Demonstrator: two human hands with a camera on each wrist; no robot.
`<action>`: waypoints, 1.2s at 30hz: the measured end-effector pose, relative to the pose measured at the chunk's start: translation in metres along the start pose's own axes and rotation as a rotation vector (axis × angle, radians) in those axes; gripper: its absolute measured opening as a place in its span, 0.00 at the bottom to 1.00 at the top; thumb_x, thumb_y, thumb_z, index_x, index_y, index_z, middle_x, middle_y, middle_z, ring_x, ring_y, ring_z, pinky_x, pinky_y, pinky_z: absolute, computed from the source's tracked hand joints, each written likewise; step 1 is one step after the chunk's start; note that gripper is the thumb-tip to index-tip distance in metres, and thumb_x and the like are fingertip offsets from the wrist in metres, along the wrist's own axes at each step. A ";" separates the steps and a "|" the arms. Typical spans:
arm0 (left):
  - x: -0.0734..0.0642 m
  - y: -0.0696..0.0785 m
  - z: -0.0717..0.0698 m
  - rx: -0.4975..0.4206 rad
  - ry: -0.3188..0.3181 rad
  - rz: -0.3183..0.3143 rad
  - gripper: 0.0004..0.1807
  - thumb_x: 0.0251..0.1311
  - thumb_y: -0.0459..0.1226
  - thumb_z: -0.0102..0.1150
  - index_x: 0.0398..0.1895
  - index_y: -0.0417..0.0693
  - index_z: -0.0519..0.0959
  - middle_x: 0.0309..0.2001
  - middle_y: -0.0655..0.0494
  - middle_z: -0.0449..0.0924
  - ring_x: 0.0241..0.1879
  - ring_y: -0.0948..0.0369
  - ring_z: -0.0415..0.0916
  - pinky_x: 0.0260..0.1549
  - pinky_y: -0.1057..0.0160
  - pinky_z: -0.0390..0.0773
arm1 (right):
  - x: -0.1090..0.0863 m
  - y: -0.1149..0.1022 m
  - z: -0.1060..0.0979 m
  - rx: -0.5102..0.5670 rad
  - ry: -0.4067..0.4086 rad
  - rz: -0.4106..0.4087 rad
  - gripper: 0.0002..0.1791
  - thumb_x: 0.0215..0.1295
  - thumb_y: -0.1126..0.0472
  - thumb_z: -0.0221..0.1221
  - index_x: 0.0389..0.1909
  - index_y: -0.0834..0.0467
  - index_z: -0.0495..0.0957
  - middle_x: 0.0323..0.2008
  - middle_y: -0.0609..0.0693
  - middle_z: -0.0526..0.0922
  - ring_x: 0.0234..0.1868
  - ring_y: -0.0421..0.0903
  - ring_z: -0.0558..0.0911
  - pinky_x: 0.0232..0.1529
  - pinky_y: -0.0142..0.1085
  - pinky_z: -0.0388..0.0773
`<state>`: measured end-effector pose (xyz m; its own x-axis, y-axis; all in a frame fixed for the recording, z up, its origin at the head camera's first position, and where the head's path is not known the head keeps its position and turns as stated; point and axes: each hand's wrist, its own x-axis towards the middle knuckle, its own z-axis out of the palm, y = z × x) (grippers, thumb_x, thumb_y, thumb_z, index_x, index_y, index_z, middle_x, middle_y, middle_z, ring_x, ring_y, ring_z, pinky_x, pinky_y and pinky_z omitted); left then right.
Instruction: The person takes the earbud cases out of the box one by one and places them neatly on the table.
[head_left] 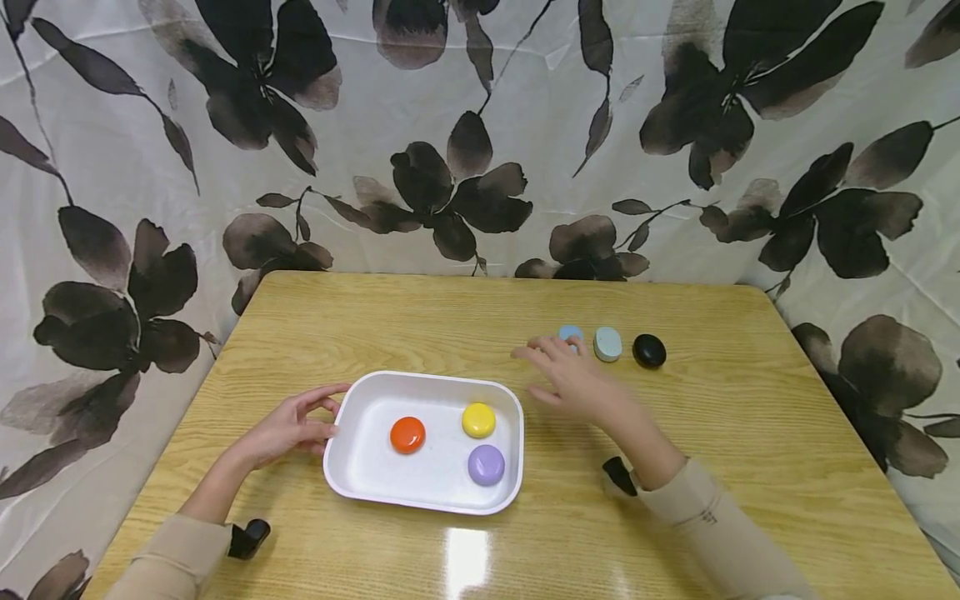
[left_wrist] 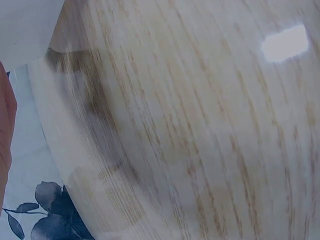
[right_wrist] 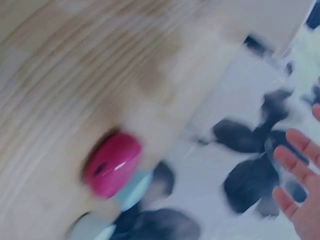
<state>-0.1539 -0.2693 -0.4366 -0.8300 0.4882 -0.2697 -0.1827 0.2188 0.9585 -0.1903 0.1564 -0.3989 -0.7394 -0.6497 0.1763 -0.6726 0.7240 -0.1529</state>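
My left hand (head_left: 281, 427) is at the left end of a white tray (head_left: 427, 501), its fingertips against the tray's side. Inside lie an orange-red (head_left: 407, 435), a yellow (head_left: 478, 420) and a purple (head_left: 486, 465) rounded glossy piece. My right hand (head_left: 573, 383) is spread above the table, right of the tray, holding nothing. Just beyond its fingers is a light blue piece (head_left: 570, 332), partly covered by them. A pink glossy piece (right_wrist: 114, 165) shows in the right wrist view; in the head view the hand hides it.
A pale blue oval piece (head_left: 607, 343) and a black round one (head_left: 649, 351) lie in a row right of the light blue piece. The wooden table (head_left: 360, 308) ends at a floral cloth (head_left: 547, 150) behind.
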 end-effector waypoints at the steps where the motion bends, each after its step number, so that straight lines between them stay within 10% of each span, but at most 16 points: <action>1: 0.000 0.000 0.000 0.000 0.000 0.001 0.37 0.57 0.28 0.56 0.68 0.36 0.51 0.46 0.40 0.63 0.34 0.59 0.78 0.31 0.54 0.82 | 0.002 -0.007 -0.001 -0.008 -0.018 -0.049 0.25 0.61 0.50 0.57 0.58 0.50 0.68 0.52 0.51 0.70 0.53 0.50 0.70 0.56 0.56 0.60; 11: 0.000 -0.001 0.000 0.002 -0.003 0.007 0.36 0.57 0.28 0.56 0.68 0.36 0.52 0.45 0.42 0.63 0.33 0.59 0.77 0.31 0.54 0.82 | 0.008 -0.063 0.024 -0.081 -0.343 -0.318 0.26 0.58 0.45 0.57 0.58 0.41 0.67 0.51 0.45 0.68 0.53 0.46 0.67 0.59 0.49 0.61; 23: 0.000 -0.003 0.001 0.010 0.004 0.006 0.37 0.57 0.29 0.57 0.68 0.36 0.52 0.45 0.42 0.64 0.32 0.59 0.78 0.30 0.56 0.82 | 0.010 -0.093 0.039 -0.228 -0.558 -0.216 0.31 0.48 0.47 0.67 0.55 0.32 0.68 0.53 0.41 0.67 0.53 0.45 0.68 0.59 0.51 0.57; 36: 0.000 -0.003 0.000 -0.006 0.001 0.018 0.37 0.56 0.28 0.57 0.67 0.36 0.52 0.44 0.44 0.64 0.32 0.58 0.78 0.30 0.54 0.82 | 0.011 -0.096 0.041 -0.223 -0.500 -0.237 0.28 0.44 0.53 0.69 0.48 0.35 0.70 0.42 0.38 0.67 0.45 0.41 0.68 0.51 0.47 0.61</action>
<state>-0.1536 -0.2701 -0.4394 -0.8338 0.4911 -0.2522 -0.1706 0.2053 0.9637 -0.1349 0.0702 -0.4224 -0.5300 -0.7907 -0.3065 -0.8388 0.5420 0.0522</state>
